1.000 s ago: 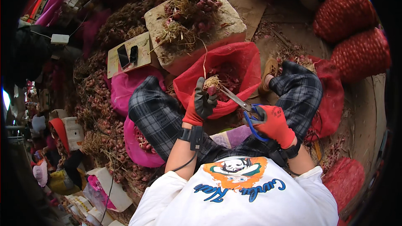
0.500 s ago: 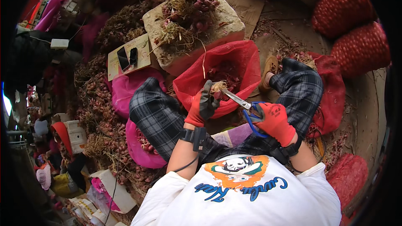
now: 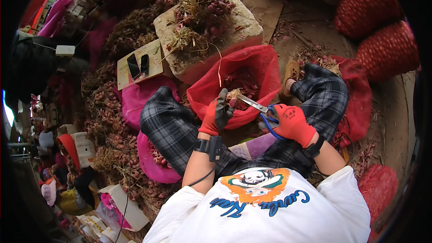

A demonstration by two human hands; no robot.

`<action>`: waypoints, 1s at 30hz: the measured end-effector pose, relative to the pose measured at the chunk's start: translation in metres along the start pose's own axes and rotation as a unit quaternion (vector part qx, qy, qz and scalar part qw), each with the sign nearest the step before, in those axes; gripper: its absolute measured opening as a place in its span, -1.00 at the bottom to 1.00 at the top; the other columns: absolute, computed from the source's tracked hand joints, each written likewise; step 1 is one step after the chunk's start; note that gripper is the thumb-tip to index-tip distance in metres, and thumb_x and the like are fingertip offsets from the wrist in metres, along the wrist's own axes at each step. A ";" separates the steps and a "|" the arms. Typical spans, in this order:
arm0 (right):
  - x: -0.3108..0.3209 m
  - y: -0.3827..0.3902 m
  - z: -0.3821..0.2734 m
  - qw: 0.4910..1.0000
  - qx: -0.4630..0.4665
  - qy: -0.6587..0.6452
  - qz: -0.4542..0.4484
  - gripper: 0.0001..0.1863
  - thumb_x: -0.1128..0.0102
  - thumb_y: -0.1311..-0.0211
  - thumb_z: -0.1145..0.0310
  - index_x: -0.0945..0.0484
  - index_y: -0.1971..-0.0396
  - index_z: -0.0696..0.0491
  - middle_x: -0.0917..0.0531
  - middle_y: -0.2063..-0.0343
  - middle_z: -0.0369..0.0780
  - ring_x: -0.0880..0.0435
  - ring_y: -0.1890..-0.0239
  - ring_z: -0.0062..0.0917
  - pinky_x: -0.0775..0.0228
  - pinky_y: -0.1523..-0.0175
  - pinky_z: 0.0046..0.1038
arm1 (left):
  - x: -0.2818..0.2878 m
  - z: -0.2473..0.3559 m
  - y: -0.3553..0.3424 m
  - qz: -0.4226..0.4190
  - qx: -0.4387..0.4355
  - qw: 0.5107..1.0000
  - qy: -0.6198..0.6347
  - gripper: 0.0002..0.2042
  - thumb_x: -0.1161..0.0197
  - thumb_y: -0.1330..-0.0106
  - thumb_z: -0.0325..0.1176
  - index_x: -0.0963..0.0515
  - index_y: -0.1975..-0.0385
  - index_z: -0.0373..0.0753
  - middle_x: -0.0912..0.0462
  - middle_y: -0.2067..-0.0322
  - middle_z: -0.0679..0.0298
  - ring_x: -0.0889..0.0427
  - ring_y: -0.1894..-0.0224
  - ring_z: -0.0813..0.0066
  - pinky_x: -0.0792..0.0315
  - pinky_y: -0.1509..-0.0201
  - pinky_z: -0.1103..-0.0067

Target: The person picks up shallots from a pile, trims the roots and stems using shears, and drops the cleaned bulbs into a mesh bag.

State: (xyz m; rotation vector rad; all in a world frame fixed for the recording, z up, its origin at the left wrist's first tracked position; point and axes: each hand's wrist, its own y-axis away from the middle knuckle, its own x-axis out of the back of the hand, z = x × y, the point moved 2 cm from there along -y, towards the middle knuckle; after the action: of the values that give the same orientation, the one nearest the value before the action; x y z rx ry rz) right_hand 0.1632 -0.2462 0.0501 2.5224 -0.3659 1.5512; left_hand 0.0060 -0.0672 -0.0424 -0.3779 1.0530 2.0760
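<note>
The open red sack (image 3: 265, 69) sits between the person's knees. Over its near rim, the gloved left hand (image 3: 217, 116) has its fingers bent in on a red onion (image 3: 233, 102) with a dry, straw-coloured tuft. At the sack's near right, the gloved right hand (image 3: 291, 122) is curled around the blue handles of the scissors (image 3: 256, 104); the blades reach the tuft, though whether they have met is hard to tell. Beyond the sack, a pale block (image 3: 247, 29) bears a heap of onions (image 3: 207, 9). Left of the sack lies a phone (image 3: 133, 65).
</note>
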 end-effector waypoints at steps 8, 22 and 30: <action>0.002 0.005 0.010 0.996 0.014 0.074 -0.054 -0.53 -0.26 0.10 -0.09 -0.48 0.41 0.04 -0.58 0.51 -0.19 -0.60 0.42 -0.31 -0.37 0.30 -0.31 | 0.000 -0.008 -0.004 0.003 -0.259 0.932 -0.254 -0.67 0.06 -0.36 0.01 -0.35 0.32 -0.17 -0.35 0.57 0.41 -0.23 0.65 0.69 -0.16 0.58 0.75; -0.024 -0.003 0.013 0.885 -0.206 -0.360 -0.212 -0.68 -0.32 -0.02 0.13 -0.63 0.47 0.12 -0.61 0.62 -0.17 -0.53 0.56 -0.71 -0.34 0.41 -0.49 | 0.006 -0.007 -0.011 0.039 -0.110 0.987 -0.112 -0.69 0.02 -0.36 -0.02 -0.41 0.39 -0.15 -0.36 0.64 0.44 -0.21 0.71 0.72 -0.11 0.67 0.77; -0.014 0.001 0.005 0.998 -0.037 -0.012 -0.051 -0.47 -0.23 0.07 -0.17 -0.55 0.33 0.01 -0.62 0.47 -0.17 -0.62 0.39 -0.30 -0.42 0.30 -0.33 | 0.000 0.000 -0.004 0.105 -0.057 0.993 0.002 -0.63 -0.04 -0.31 0.03 -0.47 0.24 -0.19 -0.47 0.56 0.40 -0.36 0.63 0.70 -0.24 0.61 0.79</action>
State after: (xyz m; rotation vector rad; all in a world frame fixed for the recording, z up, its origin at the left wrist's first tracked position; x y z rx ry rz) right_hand 0.1615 -0.2471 0.0355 2.4645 -0.2881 1.4460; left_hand 0.0089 -0.0656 -0.0442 -0.3386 1.0158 2.3304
